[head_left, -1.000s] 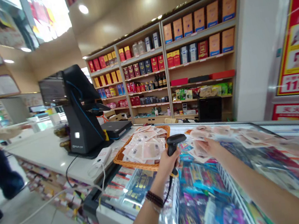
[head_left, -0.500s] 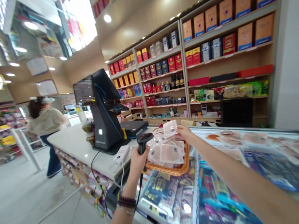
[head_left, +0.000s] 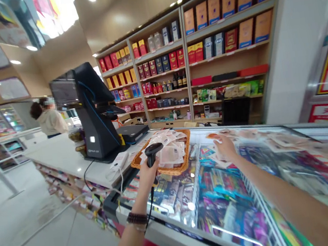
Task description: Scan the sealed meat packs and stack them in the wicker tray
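Observation:
My left hand (head_left: 149, 174) is wrapped round the grip of a black barcode scanner (head_left: 153, 148), its head tilted over the front of a wicker basket (head_left: 176, 171). A heap of small clear plastic packets (head_left: 169, 148) fills the basket. Over the glass freezer top, to the right of the basket, my right hand (head_left: 226, 147) is closed with its fingertips pinched at a whitish packet edge; blur hides most of that packet. More flat packets (head_left: 251, 132) lie spread on the glass beyond and to the right of this hand. A cable hangs from the scanner past my left wrist.
A black checkout terminal (head_left: 92, 116) stands on the white counter (head_left: 49, 148), with a white corded device (head_left: 120, 161) nearby. Wrapped frozen goods (head_left: 220, 184) show under the glass. Shelves of boxes (head_left: 162, 64) line the back. A person (head_left: 50, 119) stands beyond the counter.
My right hand has moved from above the basket, where it held up a packet, rightwards to the freezer glass. My left hand still grips the scanner. The view has turned right.

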A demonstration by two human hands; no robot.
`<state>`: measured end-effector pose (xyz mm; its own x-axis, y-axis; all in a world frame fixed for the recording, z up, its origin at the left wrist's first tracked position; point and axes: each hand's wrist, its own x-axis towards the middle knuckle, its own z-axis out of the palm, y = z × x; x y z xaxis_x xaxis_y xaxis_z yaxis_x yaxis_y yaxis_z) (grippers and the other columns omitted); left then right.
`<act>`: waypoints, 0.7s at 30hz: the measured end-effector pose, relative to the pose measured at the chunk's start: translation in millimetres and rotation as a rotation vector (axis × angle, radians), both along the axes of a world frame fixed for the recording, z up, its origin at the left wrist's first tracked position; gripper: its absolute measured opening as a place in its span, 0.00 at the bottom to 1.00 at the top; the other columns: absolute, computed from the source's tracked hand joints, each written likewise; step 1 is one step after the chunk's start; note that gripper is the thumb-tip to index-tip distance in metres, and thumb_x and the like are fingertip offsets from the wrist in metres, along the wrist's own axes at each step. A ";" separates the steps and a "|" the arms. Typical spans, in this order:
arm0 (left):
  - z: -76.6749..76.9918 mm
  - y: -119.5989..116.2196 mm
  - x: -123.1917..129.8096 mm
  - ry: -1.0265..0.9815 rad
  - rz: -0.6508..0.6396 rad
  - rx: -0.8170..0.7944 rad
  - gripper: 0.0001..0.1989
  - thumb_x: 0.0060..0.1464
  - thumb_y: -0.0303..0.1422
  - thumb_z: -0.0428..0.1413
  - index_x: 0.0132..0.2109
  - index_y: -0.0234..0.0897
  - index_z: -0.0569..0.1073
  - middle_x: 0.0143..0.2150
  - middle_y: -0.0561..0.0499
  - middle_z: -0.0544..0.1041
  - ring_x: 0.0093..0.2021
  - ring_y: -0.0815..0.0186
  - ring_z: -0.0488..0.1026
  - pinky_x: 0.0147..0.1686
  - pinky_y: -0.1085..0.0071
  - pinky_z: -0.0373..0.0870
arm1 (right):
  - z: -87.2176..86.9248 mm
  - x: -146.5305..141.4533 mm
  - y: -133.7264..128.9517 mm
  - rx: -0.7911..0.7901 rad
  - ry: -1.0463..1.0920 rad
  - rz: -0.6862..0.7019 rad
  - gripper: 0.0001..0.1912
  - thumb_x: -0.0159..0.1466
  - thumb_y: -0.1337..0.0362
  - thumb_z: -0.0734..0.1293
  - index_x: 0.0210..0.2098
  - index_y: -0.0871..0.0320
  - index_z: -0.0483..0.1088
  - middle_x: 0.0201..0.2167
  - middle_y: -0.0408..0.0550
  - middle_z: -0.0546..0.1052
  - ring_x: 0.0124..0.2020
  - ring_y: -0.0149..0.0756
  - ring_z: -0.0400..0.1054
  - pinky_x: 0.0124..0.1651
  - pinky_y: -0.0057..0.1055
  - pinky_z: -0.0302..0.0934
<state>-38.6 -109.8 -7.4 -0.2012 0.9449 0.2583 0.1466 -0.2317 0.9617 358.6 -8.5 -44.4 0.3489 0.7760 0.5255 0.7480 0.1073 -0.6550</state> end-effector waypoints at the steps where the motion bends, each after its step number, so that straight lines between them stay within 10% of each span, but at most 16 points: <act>1: 0.5 0.5 13.9 -0.010 -0.036 0.011 0.24 0.44 0.54 0.68 0.34 0.39 0.72 0.18 0.58 0.68 0.17 0.69 0.66 0.24 0.69 0.75 | -6.0 20.4 -12.4 -0.052 -0.039 -0.048 0.18 0.67 0.64 0.67 0.53 0.59 0.81 0.55 0.60 0.84 0.58 0.51 0.78 0.65 0.47 0.68; 6: 4.2 0.6 94.8 -0.079 -0.285 0.018 0.25 0.47 0.55 0.69 0.34 0.39 0.72 0.20 0.58 0.69 0.16 0.72 0.63 0.21 0.71 0.73 | -24.4 83.9 -62.7 -0.269 -0.137 -0.194 0.19 0.69 0.53 0.70 0.49 0.59 0.84 0.52 0.64 0.85 0.62 0.59 0.76 0.66 0.48 0.67; 12: 0.2 -2.3 178.9 -0.107 -0.512 -0.062 0.23 0.48 0.50 0.71 0.37 0.39 0.72 0.20 0.60 0.68 0.16 0.73 0.64 0.23 0.71 0.75 | -31.7 71.8 -83.2 -0.344 -0.168 -0.302 0.28 0.57 0.39 0.80 0.46 0.53 0.86 0.56 0.62 0.82 0.60 0.63 0.76 0.61 0.56 0.69; 21: -45.8 7.0 203.7 -0.019 -0.538 -0.139 0.23 0.50 0.51 0.71 0.36 0.40 0.72 0.19 0.61 0.68 0.16 0.72 0.64 0.23 0.72 0.75 | -33.9 68.0 -82.2 -0.104 0.190 -0.252 0.12 0.58 0.50 0.77 0.29 0.51 0.81 0.30 0.48 0.85 0.40 0.51 0.82 0.48 0.43 0.73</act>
